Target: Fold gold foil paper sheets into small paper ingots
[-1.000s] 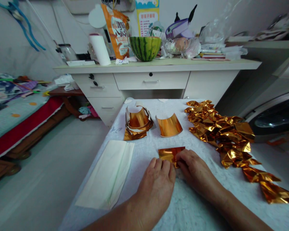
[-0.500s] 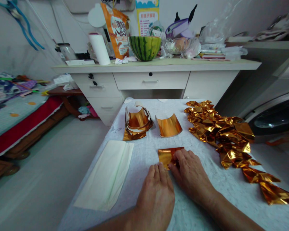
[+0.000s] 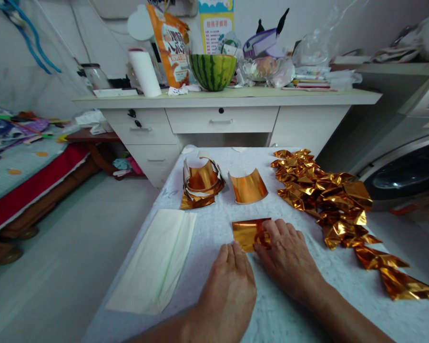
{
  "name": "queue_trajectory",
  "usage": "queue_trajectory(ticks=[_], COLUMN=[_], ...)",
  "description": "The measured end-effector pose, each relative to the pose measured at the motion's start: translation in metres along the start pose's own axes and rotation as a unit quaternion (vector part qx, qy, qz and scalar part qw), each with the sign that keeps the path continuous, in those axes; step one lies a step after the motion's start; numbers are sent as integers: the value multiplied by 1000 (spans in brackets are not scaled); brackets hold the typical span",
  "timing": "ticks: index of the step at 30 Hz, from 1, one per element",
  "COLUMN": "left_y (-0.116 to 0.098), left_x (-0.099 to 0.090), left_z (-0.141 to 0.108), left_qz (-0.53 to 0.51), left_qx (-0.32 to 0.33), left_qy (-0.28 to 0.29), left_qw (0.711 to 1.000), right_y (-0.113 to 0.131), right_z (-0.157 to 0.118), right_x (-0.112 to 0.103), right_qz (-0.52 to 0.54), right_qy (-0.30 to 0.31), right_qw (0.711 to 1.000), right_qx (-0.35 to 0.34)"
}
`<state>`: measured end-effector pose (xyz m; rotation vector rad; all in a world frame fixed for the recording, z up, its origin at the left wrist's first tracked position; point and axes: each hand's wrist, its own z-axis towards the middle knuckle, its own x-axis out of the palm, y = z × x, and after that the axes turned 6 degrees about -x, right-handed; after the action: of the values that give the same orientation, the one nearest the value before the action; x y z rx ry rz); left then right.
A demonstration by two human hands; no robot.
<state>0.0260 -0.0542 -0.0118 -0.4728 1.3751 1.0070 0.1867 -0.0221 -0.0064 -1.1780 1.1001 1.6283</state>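
A small gold foil sheet (image 3: 245, 232) lies on the cloth-covered table between my hands. My left hand (image 3: 230, 286), fingers pressed together, touches the sheet's near edge with its fingertips. My right hand (image 3: 289, 255) has its fingers closed together on the sheet's right side and hides that part. Beyond them rests a curved gold sheet (image 3: 249, 186), and left of it is a stack of curled gold sheets (image 3: 203, 183). Folded gold foil pieces (image 3: 321, 190) form a long pile on the right.
A pale folded paper (image 3: 157, 259) lies at the table's left. Behind the table stands a white desk (image 3: 221, 101) bearing a cut watermelon (image 3: 213, 71), a paper roll (image 3: 145, 72) and an orange bag (image 3: 169, 47). A washing machine (image 3: 414, 143) is at the right.
My right hand has shifted slightly off the sheet toward the right, showing more of the gold surface. My left hand stays at the near edge. The whole view has moved a little.
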Motion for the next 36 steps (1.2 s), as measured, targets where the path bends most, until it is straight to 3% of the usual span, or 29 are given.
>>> queue_trajectory(ticks=[9,21,26,30,36], left_y=[2,10,20,24,27], left_x=[1,-4,-8,-5,0], left_z=[0,10,23,27,29], left_qz=[-12,-36,-112,-147,-223], left_qx=[2,-6,-22,-46,-65], left_qy=[-10,61,46,29,36], left_qw=[1000,997,992,988,972], right_y=[-35,-58,-53,-39,-34], right_z=[-6,-4,2,3,4], right_x=[-4,-4,-19,-30,-21], right_qz=[16,97,155,181,143], right_qy=[30,41,9,11,38], right_qw=[999,994,988,977,980], right_qx=[-1,-36,-22,-111,-131])
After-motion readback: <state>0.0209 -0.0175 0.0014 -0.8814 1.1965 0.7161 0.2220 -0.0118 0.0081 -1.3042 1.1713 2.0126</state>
